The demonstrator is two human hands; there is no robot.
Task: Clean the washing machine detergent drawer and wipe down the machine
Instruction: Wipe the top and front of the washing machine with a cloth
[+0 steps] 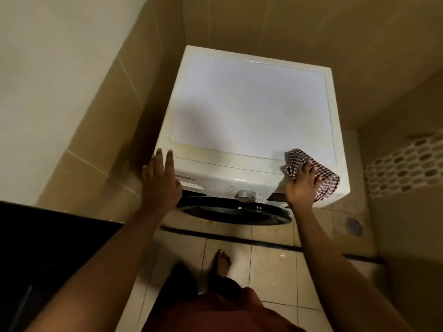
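A white front-loading washing machine (251, 104) stands in a tiled corner, seen from above. My left hand (160, 180) lies flat with straight fingers over the machine's front left corner, where the detergent drawer front (191, 180) shows closed. My right hand (300, 185) presses a red-and-white checked cloth (323, 180) against the front right corner of the top, fingers spread over the cloth. A silver dial (247, 196) and the dark round door (235, 212) sit below between my hands.
Beige tiled walls close in on the left and behind the machine. A low step edge (239, 238) runs along the floor in front, a floor drain (354, 226) lies at the right, and my bare foot (221, 262) stands on the tiles.
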